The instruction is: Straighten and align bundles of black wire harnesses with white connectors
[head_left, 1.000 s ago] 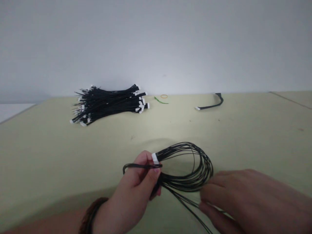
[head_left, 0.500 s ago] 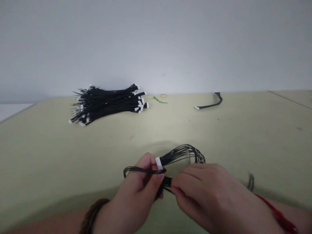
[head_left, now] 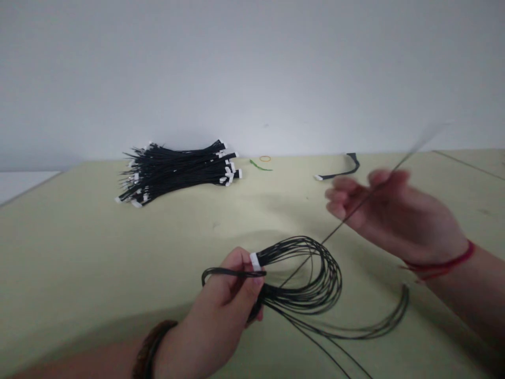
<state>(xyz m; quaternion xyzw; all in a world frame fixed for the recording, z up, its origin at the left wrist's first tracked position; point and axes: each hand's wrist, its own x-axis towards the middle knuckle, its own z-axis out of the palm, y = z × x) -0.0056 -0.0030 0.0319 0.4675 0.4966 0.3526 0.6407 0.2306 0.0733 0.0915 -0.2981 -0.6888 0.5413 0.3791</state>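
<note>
My left hand [head_left: 226, 300] is closed round a bundle of thin black wires [head_left: 331, 273], bent into a loop. A white connector [head_left: 255, 261] shows at its fingertips, and a smaller wire loop passes over the hand. Loose wire ends trail right and toward me. My right hand [head_left: 398, 210], blurred, is raised to the right of the bundle. A single black wire [head_left: 333, 233] runs taut from the bundle up to its thumb and forefinger, which appear to pinch it; the other fingers are loosely apart. The wire's far end is smeared by motion.
A pile of black wire harnesses with white connectors [head_left: 177, 171] lies at the back left, near the wall [head_left: 252, 68]. Beside it are a green strip [head_left: 260, 166] and a yellow band [head_left: 265, 158]. One bent harness [head_left: 339, 172] lies behind my right hand on the pale tabletop [head_left: 98, 247].
My right hand came in to the bundle beside my left hand, then swung up and right with one wire drawn out. My left hand has kept its hold, almost still.
</note>
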